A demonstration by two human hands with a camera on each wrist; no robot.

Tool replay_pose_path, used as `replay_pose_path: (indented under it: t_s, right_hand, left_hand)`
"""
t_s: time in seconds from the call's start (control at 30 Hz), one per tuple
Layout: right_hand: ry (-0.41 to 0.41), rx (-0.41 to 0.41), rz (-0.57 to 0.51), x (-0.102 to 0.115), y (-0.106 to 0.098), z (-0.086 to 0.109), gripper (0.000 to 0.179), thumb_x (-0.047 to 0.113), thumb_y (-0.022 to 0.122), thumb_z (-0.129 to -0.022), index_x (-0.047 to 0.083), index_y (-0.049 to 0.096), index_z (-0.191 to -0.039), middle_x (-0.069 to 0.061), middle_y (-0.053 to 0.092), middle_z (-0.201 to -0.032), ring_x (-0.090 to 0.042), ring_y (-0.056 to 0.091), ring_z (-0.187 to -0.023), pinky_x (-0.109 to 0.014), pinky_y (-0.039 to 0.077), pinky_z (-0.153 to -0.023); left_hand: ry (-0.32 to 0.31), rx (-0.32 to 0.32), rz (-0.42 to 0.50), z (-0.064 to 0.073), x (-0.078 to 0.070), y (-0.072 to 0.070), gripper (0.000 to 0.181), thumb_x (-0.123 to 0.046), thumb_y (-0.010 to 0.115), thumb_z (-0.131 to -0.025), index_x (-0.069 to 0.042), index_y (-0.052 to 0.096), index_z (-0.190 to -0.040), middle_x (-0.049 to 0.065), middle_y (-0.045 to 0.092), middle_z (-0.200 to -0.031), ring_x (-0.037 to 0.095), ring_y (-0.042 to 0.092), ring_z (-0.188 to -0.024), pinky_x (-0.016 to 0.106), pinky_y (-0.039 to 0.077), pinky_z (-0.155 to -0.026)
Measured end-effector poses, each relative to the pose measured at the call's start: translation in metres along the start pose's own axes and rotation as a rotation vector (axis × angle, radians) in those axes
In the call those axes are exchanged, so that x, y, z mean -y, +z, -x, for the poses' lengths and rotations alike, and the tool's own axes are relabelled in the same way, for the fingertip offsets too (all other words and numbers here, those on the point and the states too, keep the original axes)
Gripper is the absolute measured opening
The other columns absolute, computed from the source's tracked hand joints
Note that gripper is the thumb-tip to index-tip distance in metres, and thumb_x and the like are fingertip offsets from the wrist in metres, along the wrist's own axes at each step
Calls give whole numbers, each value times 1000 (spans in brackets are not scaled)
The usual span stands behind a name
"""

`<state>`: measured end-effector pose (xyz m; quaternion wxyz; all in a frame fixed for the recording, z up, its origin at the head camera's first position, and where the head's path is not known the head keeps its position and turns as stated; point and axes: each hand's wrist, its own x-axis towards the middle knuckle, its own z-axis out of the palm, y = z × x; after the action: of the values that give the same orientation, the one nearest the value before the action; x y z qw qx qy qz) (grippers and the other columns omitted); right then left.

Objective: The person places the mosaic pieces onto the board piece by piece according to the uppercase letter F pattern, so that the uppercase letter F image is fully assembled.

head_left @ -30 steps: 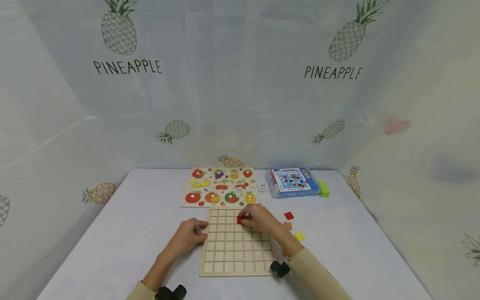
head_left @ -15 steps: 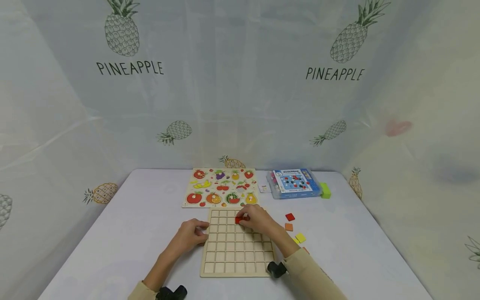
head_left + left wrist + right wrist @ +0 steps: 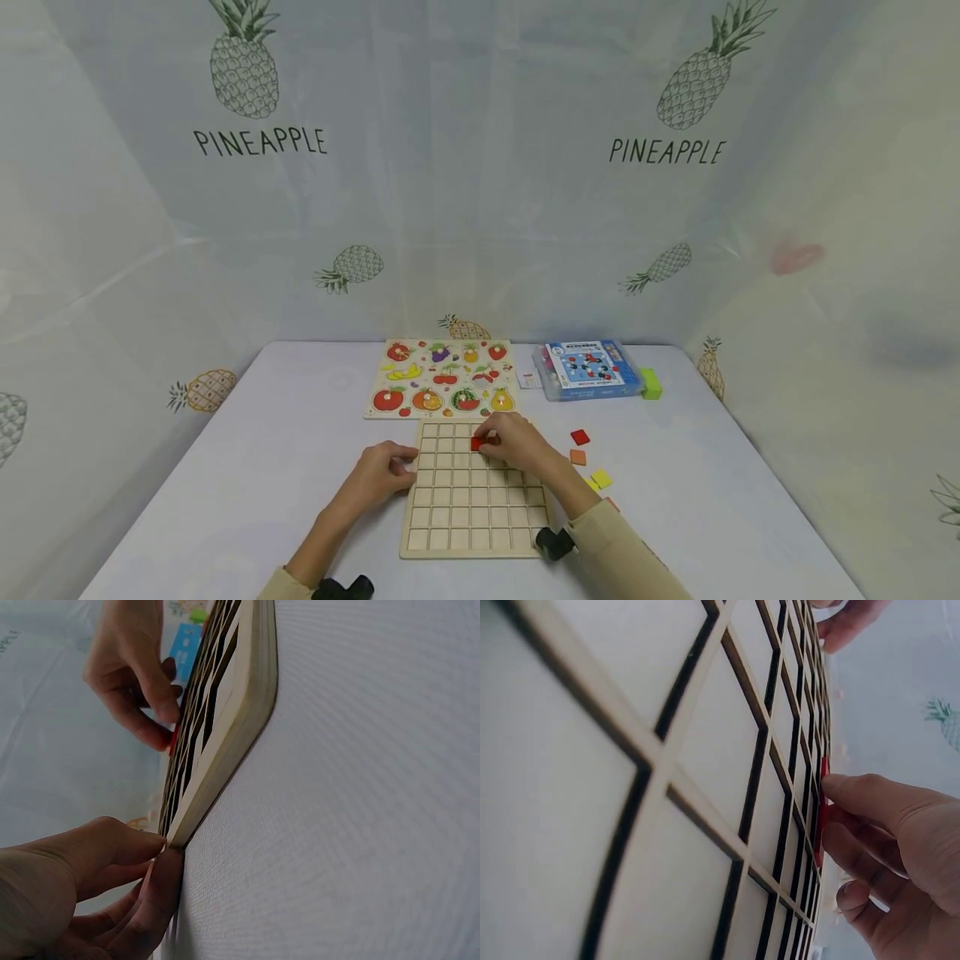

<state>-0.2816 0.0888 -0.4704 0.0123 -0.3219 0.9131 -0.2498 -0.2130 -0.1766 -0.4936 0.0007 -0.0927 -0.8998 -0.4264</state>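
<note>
A: Where do we find the right hand (image 3: 512, 440)?

B: We see it over the far part of the grid board (image 3: 461, 512), thumb and finger pinching a red tile (image 3: 476, 444) at the fourth column from the board's left, second row from its far edge. The fingers cover part of the red, so we cannot tell whether one tile or more lies there, nor whether it sits inside the compartment or on the ridges.

A: And the left hand (image 3: 375, 475)?

B: We note it at the board's left edge, thumb and forefinger spread apart, their tips touching the wooden rim.

A: What do we record to the right of the board?

B: Loose pieces on the white table (image 3: 225, 508): a second red tile (image 3: 580, 437), an orange tile (image 3: 577, 457) just nearer, and a yellow tile (image 3: 602, 478) nearer again. Beside the right sleeve (image 3: 618, 550) we make out further coloured pieces, partly hidden.

A: Beyond the board?

B: Just past its far edge we have a fruit puzzle (image 3: 441, 386). Farther off and to the board's right we find a white card (image 3: 529, 381), a blue-labelled case (image 3: 588, 367) and, touching or nearly touching the case, a green block (image 3: 651, 383).
</note>
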Motion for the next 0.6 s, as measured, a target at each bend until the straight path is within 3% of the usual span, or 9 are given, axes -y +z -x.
replay_pose_path:
  t_s: [0.27,0.6]
  right_hand:
    - [7,-29,7,-6,-9,13,22,18,74,-87,8,74,-107,-4,72,-104,-15,64,-84,-27,52,-72]
    - [159,-61,11,-44,-43,48,26,16,76,-85,8,74,-109,-2,69,-103,-9,51,-70,-19,43,-57]
  left_hand:
    - [-5,5,6,3,-2,0,36,-2,76,-77,5,70,-113,8,65,-94,8,59,-69,18,49,-56]
    - [-17,-6,-14,0,0,0,36,-2,76,-78,3,70,-113,7,65,-95,9,58,-70,18,50,-57]
